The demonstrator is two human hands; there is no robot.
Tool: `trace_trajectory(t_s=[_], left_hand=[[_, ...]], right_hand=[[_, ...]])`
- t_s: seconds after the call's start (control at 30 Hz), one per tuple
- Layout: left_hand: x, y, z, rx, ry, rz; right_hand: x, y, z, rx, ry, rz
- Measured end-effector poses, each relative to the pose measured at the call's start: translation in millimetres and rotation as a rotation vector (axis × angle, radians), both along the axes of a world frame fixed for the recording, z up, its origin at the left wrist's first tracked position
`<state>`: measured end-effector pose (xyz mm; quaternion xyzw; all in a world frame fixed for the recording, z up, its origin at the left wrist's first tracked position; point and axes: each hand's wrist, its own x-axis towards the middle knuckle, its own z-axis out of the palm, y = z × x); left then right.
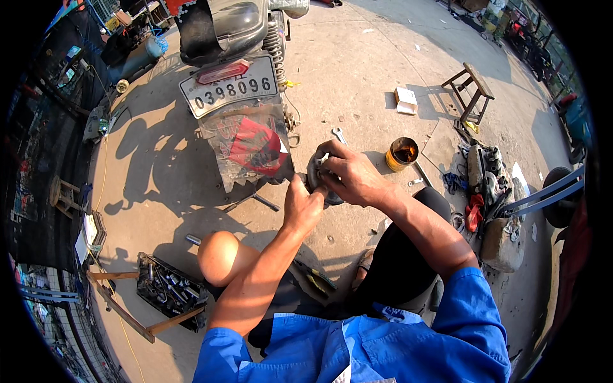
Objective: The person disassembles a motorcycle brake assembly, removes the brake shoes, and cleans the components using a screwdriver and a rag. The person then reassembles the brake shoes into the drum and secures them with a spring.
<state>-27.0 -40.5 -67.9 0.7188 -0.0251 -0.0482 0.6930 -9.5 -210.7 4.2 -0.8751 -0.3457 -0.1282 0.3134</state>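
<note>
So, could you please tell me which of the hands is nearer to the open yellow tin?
Right. The right hand is to the left of the open yellow tin, not touching it; the left hand is farther left and lower in the picture.

The left hand (303, 205) and right hand (352, 173) cover most of the dark part (313, 171), so its kind cannot be told, and several left fingertips are out of sight. The top edge cuts off the motorcycle (242, 27); the lower edge cuts off the blue shirt (383, 348). A trouser leg (405, 252) hides much of one sandal (364, 261). The small tools (168, 287) at lower left are too tiny to tell apart.
</note>
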Motion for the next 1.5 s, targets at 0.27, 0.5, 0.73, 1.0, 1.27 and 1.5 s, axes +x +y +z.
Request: trace_trajectory(t_s=[0.27, 0.5, 0.73, 1.0, 1.27, 1.5], left_hand=[[1.5, 1.4, -3.6, -0.007, 0.009, -0.028], [-2.3, 1.3, 8.2, 0.013, 0.029, -0.006], [-2.4, 3.6, 12.7, -0.029, 0.042, -0.026], [-1.0, 1.3, 10.7, -0.052, 0.072, -0.039], [-1.6, 3.7, 8.3, 0.035, -0.007, -0.042], [0.3, 4.1, 1.4, 0.044, -0.023, -0.044]], right_hand=[[0.3, 0.0, -0.1, -0.031, -0.001, -0.011], [-0.5, 0.3, 1.0, 0.027, 0.022, 0.0], [2.0, -6.0, -0.9, 0.106, 0.005, -0.015], [3.0, -2.7, -2.3, 0.07, -0.019, 0.021], [3.5, -2.3, -1.1, 0.029, -0.074, 0.039], [2.6, -2.0, -1.9, 0.017, -0.037, 0.014]])
